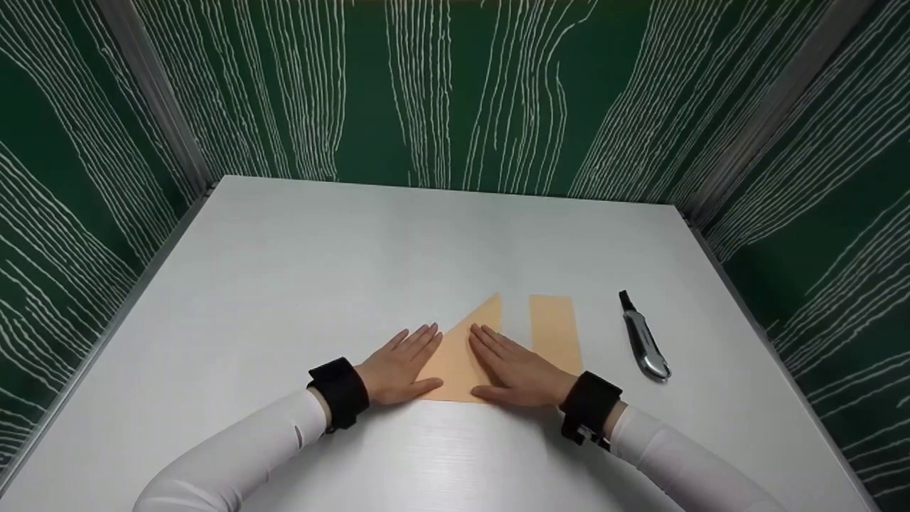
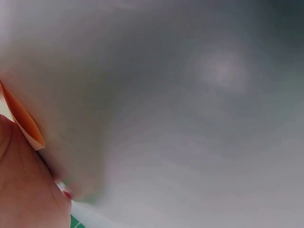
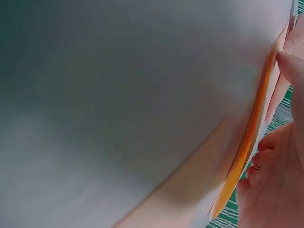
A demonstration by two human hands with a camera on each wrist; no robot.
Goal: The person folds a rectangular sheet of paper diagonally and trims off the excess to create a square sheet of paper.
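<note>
A pale orange sheet of paper folded into a triangle (image 1: 458,363) lies on the white table, its tip pointing away from me. My left hand (image 1: 402,366) rests flat with straight fingers along its left slanted edge, the thumb on the paper. With fingers extended, my right hand (image 1: 522,370) presses on the triangle's right part. In the left wrist view the folded paper (image 2: 26,123) gapes a little between its layers beside the hand. The right wrist view likewise shows a narrow orange opening (image 3: 242,147) along the fold's near edge.
A separate pale orange paper strip (image 1: 554,331) lies right of the triangle, partly behind my right hand. Farther right sits a grey and black utility knife (image 1: 645,340). Green walls with white lines (image 1: 419,92) enclose the white table (image 1: 320,242) at the back and sides.
</note>
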